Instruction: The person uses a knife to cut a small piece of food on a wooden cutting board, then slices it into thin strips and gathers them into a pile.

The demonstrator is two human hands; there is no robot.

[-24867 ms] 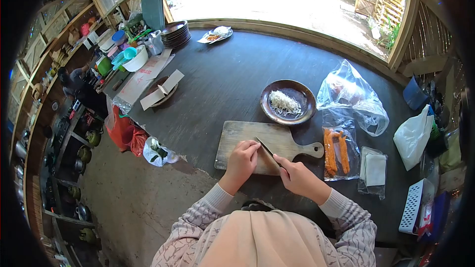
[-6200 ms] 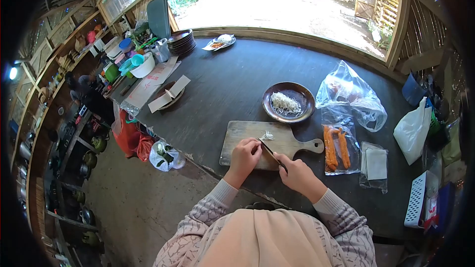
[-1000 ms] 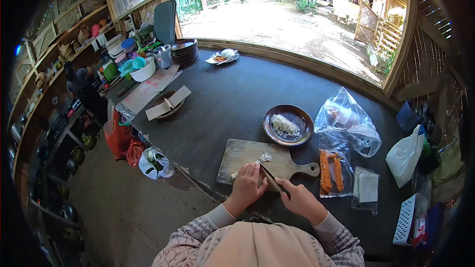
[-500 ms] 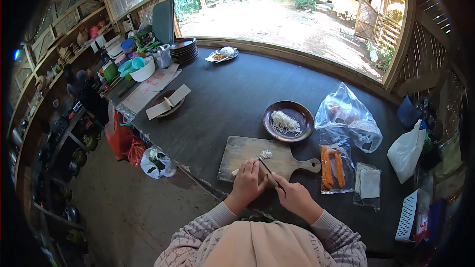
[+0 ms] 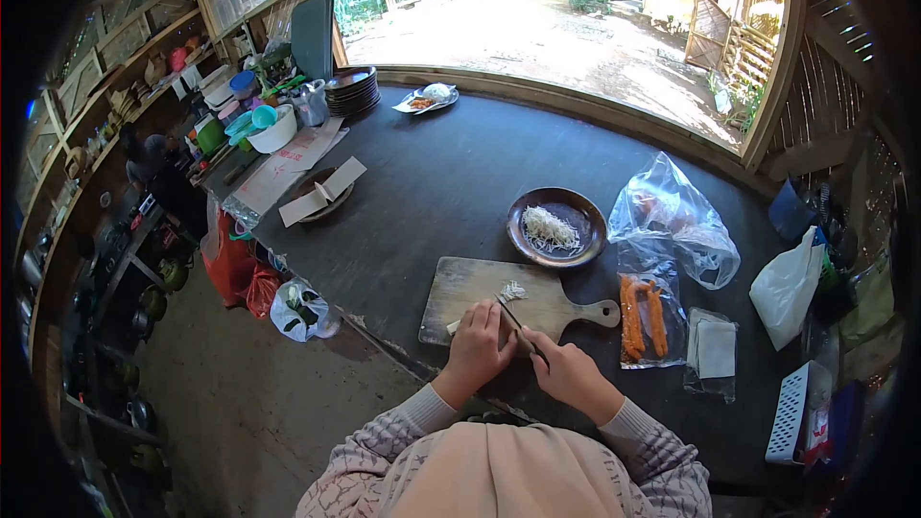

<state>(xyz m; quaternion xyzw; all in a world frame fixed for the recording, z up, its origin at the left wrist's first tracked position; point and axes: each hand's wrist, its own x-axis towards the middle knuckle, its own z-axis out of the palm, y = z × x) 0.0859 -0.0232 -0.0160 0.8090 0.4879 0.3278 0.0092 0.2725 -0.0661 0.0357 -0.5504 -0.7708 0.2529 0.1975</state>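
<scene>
On the wooden cutting board (image 5: 446, 293), my left hand (image 5: 476, 350) presses down with bent fingers over a pale piece of food (image 5: 453, 328); most of that piece is hidden beneath the hand. My right hand (image 5: 573, 379) grips a knife (image 5: 512, 317), its blade right beside the left fingertips. A small heap of thin pale shreds (image 5: 513, 290) lies on the board just beyond the blade. Behind the board, a brown plate (image 5: 526, 252) bears a larger pile of pale shreds (image 5: 550, 229).
Right of the board lie orange sticks (image 5: 631, 321) in clear plastic, white squares (image 5: 716, 349) in a packet and a clear bag (image 5: 662, 216). A stack of dark plates (image 5: 352, 94) stands at the back left. A person (image 5: 158, 168) is at the far left.
The blade has come slightly nearer the left fingers, and the shreds lie a little differently. Both hands keep their holds; the whole view has shifted slightly.
</scene>
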